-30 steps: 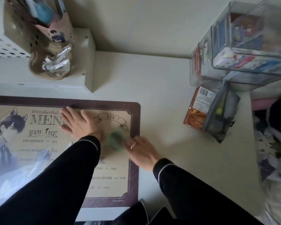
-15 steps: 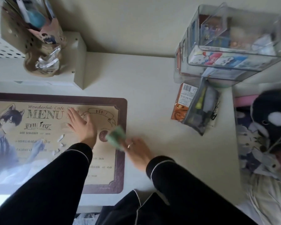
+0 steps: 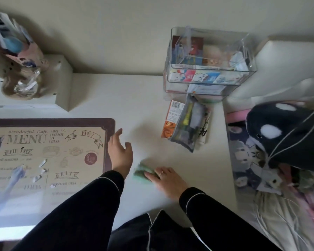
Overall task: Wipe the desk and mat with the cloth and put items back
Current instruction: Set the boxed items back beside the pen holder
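The tan "MENU" desk mat [image 3: 53, 122] lies on the left half of the white desk [image 3: 134, 98], with several small paper scraps [image 3: 42, 164] on it. My left hand [image 3: 119, 153] rests at the mat's right edge, fingers straight and spread, holding nothing. A folded green cloth [image 3: 141, 170] sits on the bare desk just right of the mat. My right hand [image 3: 168, 180] presses on it with flat fingers. Both sleeves are black.
A clear acrylic box [image 3: 210, 77] full of small items stands at the back right. In front of it lie a clear pouch of pens [image 3: 188, 127] and an orange packet [image 3: 169, 122]. A white shelf unit [image 3: 62, 84] sits back left. An orca plush [image 3: 288, 134] lies on bedding beyond the desk's right edge.
My right hand slid the cloth rightward off the mat onto the bare desk. My left hand moved from the mat's middle to its right edge. The view swung to the right.
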### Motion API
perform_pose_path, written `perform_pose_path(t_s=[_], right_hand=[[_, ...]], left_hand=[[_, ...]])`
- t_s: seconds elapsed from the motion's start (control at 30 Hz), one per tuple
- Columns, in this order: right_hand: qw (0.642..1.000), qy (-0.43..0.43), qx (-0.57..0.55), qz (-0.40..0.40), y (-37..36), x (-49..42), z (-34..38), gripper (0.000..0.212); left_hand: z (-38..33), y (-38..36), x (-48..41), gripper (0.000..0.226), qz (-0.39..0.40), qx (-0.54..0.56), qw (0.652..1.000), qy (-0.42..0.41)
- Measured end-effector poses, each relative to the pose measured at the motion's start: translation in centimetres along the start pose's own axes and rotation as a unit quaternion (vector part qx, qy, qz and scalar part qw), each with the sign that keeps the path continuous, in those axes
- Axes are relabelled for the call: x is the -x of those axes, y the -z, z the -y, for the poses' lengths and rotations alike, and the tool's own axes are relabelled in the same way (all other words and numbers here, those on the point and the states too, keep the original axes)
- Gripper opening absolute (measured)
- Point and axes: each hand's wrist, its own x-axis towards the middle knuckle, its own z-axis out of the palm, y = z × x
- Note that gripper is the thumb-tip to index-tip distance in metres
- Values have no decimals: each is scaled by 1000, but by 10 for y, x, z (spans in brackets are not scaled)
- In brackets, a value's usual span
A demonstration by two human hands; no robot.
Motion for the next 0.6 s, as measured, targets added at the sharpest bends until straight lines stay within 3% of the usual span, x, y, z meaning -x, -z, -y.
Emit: perform_pose_path(t_s=[0.07,0.13,0.23,0.33,0.43,0.6], right_hand=[[992,-7,-114,-53,6,24,-17,42],[948,-83,-262,-160,20,42,-37,31],[802,-276,-413,-333,47,56,-96,17],[711,-403,-496,-292,73,40,-147,26],[624,-413,-617,-243,88,11,-168,24],[602,-448,-619,-232,94,-10,-172,34]], left_hand=[[-16,-21,1,44,49,36,998,-2],[-25,-36,-2,37,106,61,992,15],[-45,-64,-7,37,184,64,980,37],[-69,-91,-16,73,250,65,961,96],[-87,-111,-30,104,287,92,942,149],[-96,-133,-50,113,312,-83,939,122]])
